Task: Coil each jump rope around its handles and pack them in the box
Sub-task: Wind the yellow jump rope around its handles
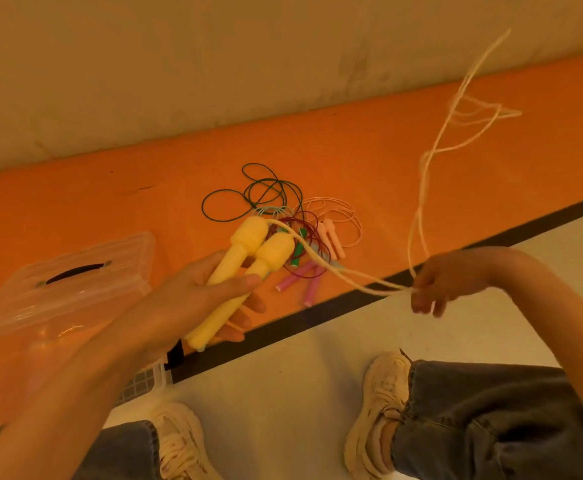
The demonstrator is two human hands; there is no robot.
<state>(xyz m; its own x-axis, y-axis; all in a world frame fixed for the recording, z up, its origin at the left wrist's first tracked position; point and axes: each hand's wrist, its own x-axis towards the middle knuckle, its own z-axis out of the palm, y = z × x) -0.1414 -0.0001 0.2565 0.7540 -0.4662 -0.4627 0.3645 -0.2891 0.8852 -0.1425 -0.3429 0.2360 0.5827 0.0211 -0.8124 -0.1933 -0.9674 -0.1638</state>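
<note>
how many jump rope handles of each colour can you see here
Yellow foam handles, held in the left hand: 2
Pale pink handles: 2
Magenta pink handles: 2
Green handle: 1 visible, partly hidden
Total: 7

This looks like a gym or indoor play hall rather than a home. An orange floor mat (352, 150) fills the middle of the frame, edged by a black line (317, 322) and a pale floor (300, 375) at the lower right. A bare, scuffed wall (213, 64) spans the top. Tangled jump ropes (283, 220) lie at the centre, and a clear plastic box (58, 282) sits at the left.
</note>
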